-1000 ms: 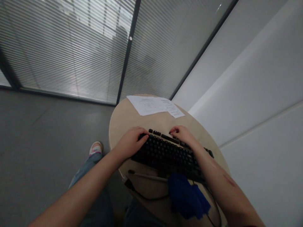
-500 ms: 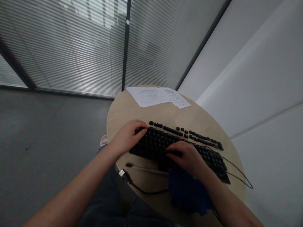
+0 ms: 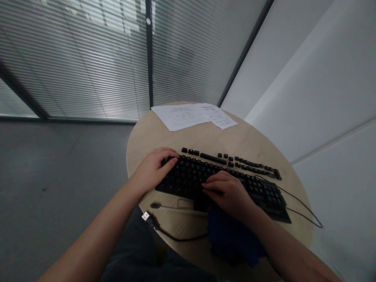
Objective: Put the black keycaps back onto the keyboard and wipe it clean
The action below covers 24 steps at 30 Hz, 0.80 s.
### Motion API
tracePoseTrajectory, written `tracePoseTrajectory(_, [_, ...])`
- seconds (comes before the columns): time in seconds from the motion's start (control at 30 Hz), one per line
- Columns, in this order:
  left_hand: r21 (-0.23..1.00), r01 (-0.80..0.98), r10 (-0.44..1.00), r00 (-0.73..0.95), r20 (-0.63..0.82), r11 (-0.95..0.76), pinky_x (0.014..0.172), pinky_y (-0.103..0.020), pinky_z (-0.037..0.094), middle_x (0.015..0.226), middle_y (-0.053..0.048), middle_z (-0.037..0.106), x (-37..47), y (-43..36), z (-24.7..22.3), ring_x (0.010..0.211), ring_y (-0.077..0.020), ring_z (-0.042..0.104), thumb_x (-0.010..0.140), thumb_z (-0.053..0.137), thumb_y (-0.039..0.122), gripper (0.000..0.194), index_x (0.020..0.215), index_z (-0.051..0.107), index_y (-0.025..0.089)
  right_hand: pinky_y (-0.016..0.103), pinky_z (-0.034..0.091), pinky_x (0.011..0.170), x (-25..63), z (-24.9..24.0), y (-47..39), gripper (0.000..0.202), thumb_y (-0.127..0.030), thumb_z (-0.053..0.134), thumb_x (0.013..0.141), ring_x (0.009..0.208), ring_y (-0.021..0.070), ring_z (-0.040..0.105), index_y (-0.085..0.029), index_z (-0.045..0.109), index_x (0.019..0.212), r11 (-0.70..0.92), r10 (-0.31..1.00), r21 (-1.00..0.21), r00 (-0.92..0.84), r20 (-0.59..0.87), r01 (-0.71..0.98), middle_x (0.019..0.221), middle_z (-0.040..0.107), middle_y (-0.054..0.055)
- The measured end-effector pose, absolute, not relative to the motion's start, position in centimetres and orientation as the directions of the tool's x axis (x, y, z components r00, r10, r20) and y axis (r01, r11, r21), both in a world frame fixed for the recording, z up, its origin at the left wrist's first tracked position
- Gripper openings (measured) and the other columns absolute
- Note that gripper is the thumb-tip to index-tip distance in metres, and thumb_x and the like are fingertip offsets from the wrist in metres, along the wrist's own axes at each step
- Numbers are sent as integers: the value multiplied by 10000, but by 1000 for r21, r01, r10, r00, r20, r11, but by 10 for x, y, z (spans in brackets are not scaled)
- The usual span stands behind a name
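Note:
A black keyboard (image 3: 188,176) lies on the round wooden table (image 3: 141,137). Its left end is under my left hand (image 3: 152,166), whose thumb and fingers are closed round the upper left corner. Over the keyboard's lower middle is my right hand (image 3: 226,190), fingers bent and pressed together; whatever is between them is too dark to tell. Loose black keycaps (image 3: 229,158) and a long black key (image 3: 213,158) lie in rows just beyond the keyboard. Below my right hand sits a blue cloth (image 3: 232,239).
Printed papers (image 3: 188,116) lie at the table's far edge. Near the front edge are a thin brush (image 3: 176,208) and a USB plug (image 3: 146,216) on a black cable. Another cable (image 3: 302,203) loops past the right edge. White wall stands at the right.
The view has shifted slightly, so table and keyboard sit a little differently in the picture. Both hands stay at the same parts of the keyboard; the right fingers have moved slightly.

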State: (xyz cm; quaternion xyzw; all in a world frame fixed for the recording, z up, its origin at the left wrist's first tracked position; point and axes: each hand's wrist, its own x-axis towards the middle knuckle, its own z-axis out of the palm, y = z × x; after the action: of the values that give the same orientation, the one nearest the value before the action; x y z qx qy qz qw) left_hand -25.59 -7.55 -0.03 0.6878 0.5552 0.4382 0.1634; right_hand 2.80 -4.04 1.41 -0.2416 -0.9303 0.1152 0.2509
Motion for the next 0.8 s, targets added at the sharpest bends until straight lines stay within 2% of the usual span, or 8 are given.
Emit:
tracePoseTrajectory(0.17, [710,619,907,11,421,-337,1011,-460,510,1119,-61,749,-255,-75,0,1063,-242,678,970,503,422,287,1017,714,233,335,572,788,26,16,-40,109,-159,774,847,841,193,712,-233,807,919,823,551,-403,-733,399,399,925,800,29])
tracePoseTrajectory(0.43, [712,617,906,4,424,-335,1019,-480,511,1128,-67,750,-255,-77,2,1067,-257,681,957,503,434,303,1014,716,227,348,563,800,27,23,-44,104,-155,741,872,850,199,709,-231,802,908,833,537,-362,-768,350,418,928,799,30])
tracePoseTrajectory(0.7, [717,613,911,11,413,-333,1023,-476,511,1135,-71,747,-255,-76,2,1078,-263,676,953,501,450,319,1019,722,230,341,565,807,29,22,-42,130,-139,737,856,851,195,709,-223,800,933,822,545,-402,-765,344,405,944,798,33])
tracePoseTrajectory(0.8, [725,605,913,8,407,-329,1026,-479,505,1136,-70,748,-255,-76,3,1077,-258,674,951,501,441,304,1013,716,235,347,569,810,29,23,-42,133,-154,707,883,860,196,702,-231,800,940,834,530,-376,-777,339,404,955,791,38])
